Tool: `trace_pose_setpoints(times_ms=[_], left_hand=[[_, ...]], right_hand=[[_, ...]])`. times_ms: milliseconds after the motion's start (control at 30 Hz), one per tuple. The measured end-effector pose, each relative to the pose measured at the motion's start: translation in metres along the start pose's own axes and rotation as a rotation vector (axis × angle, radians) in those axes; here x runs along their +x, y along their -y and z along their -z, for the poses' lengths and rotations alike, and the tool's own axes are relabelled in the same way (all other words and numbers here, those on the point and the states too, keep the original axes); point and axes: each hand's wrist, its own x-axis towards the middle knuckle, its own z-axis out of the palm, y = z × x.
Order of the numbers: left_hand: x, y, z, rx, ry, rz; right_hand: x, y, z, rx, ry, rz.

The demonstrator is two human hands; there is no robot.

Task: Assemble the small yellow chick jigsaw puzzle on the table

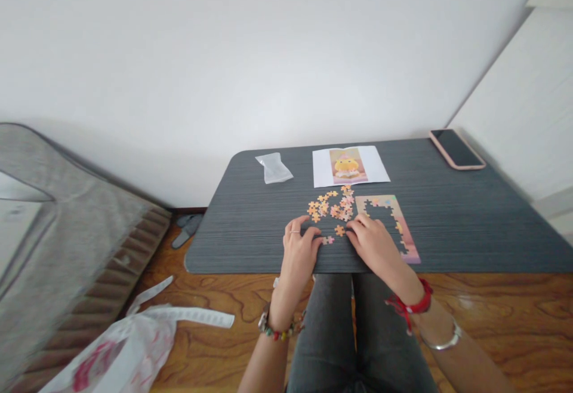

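My left hand (299,249) rests on the dark table with its fingers curved and apart. Its thumb side is close beside a small pair of pinkish jigsaw pieces (328,240). Opposite it, my right hand (373,242) lies palm down, fingers bent and spread, the fingertips beside a single orange jigsaw piece (339,230). Part of the right hand covers the left side of a partly assembled puzzle border (407,239). Beyond both hands is a loose heap of orange and pink jigsaw pieces (344,208). Whether either hand touches the nearby pieces is hard to see.
A white sheet with a printed yellow character (376,166) lies behind the pieces. To its left is a clear plastic bag (273,168); a phone (457,149) sits at the table's (242,226) back right. A white plastic bag (143,333) is on the floor at left.
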Motion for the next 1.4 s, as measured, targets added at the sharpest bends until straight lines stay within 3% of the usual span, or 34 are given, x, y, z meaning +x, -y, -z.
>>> trace_pose_setpoints(times_ms=[333, 567, 833, 1400], left_hand=[[0.019, 0.010, 0.007, 0.041, -0.041, -0.005], [0.006, 0.014, 0.005, 0.023, -0.035, 0.005], [0.001, 0.019, 0.007, 0.006, -0.029, 0.017], [-0.002, 0.010, 0.009, -0.012, -0.008, 0.010]], right_hand=[[0.022, 0.008, 0.003, -0.060, 0.082, -0.130], [0.017, 0.003, 0.002, 0.027, 0.106, -0.055], [0.024, -0.002, -0.001, -0.029, 0.089, -0.082], [0.027, -0.002, -0.001, -0.031, 0.076, -0.036]])
